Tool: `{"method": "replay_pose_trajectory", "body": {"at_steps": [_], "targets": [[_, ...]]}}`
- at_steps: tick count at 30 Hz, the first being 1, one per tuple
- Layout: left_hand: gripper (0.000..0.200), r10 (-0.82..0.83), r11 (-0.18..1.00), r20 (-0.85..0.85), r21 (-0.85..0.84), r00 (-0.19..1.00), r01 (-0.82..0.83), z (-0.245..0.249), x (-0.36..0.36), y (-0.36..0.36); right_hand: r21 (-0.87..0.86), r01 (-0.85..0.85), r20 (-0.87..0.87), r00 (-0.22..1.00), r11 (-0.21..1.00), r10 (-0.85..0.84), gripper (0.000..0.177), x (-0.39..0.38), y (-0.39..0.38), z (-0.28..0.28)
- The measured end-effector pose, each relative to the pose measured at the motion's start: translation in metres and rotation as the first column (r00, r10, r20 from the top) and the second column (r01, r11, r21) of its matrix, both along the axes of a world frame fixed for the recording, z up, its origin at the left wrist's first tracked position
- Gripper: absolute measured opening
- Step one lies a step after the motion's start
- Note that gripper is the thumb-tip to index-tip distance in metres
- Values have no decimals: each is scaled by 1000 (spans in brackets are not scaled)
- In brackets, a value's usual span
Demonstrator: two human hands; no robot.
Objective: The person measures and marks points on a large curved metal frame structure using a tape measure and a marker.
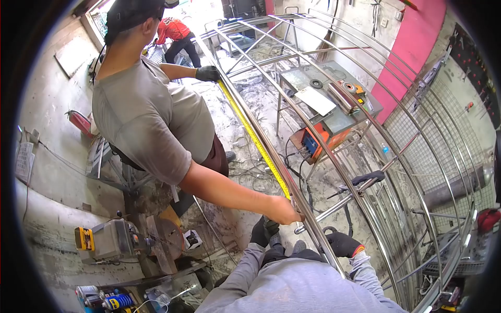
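My left hand (265, 229), in a dark glove, is low in front of my body with its fingers curled; what it holds, if anything, is hidden. On the other side of the long metal tube (261, 133), my gloved right hand (342, 244) is closed at the tube's near end, its fingertips partly hidden. A yellow measuring tape (253, 133) is stretched along the tube. A co-worker (151, 109) holds it there with a gloved hand (207, 73) at the far end and a bare hand (283, 209) near my hands.
The curved metal frame (360, 198) spreads to the right. Behind its bars stands a work table (326, 78) with tools, above an orange machine (313, 143). Another person (177, 36) bends over at the back. Machinery (112, 240) and spray cans (117, 301) are at lower left.
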State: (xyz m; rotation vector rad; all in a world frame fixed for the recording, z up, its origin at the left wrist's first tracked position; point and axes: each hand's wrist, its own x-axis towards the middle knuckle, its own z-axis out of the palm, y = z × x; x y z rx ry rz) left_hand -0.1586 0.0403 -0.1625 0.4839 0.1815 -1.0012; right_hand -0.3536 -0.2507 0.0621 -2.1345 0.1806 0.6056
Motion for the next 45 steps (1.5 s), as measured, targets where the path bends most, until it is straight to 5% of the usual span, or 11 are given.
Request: {"method": "replay_pose_trajectory", "body": {"at_steps": [7,9,10,12,16,19,21,30,45], "targets": [[36,48,971,0,236,999,-47,17,-2,-3,25,33,-103,994,999,-31,28,2,1,4],[37,-25,995,-28,-92,999,22,3,3,1,9,13,-85,996,1000,-13,29,1,0,0],[37,-24,995,-30,-94,999,21,8,1,0,19,24,-90,996,1000,-22,29,0,-1,-3],[37,26,983,-4,181,1000,-25,29,-2,-3,29,34,-98,995,999,-31,30,-1,0,-3],[38,40,959,5,281,999,-40,39,-2,-5,58,67,-118,991,996,-60,30,0,2,1],[38,4,997,-27,77,1000,-2,28,0,-4,40,34,-110,993,999,-29,29,0,0,-3],[37,46,954,-30,296,998,-35,40,-2,-9,20,8,-108,994,1000,-6,29,0,-1,-2],[36,-10,995,-68,97,998,17,46,0,-9,23,49,-93,995,999,-47,28,1,2,2],[29,27,995,-83,99,996,-19,47,-2,-10,33,61,-103,993,998,-57,31,2,3,6]]}}
